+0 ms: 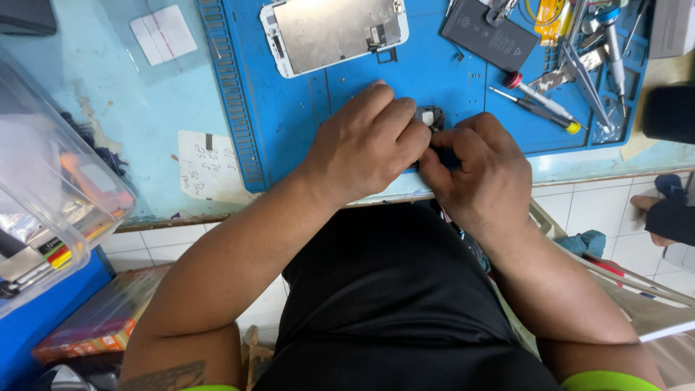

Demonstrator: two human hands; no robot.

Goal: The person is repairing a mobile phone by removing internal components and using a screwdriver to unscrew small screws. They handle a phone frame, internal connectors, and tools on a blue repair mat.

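Note:
Both my hands meet at the near edge of a blue work mat [289,108]. My left hand [365,145] and my right hand [478,170] pinch a small dark part [430,116] between their fingertips; most of it is hidden by the fingers. Further back on the mat lies a phone screen assembly [333,30] face down, with its metal back plate showing. A flat black battery [489,32] rests to its right.
Two small screwdrivers [539,101] and tweezers [586,76] lie on the mat's right side among other tools. A clear plastic box [51,181] stands at the left. Paper notes [208,165] lie on the light-blue table. Another person's foot [670,213] shows at the right, on the tiled floor.

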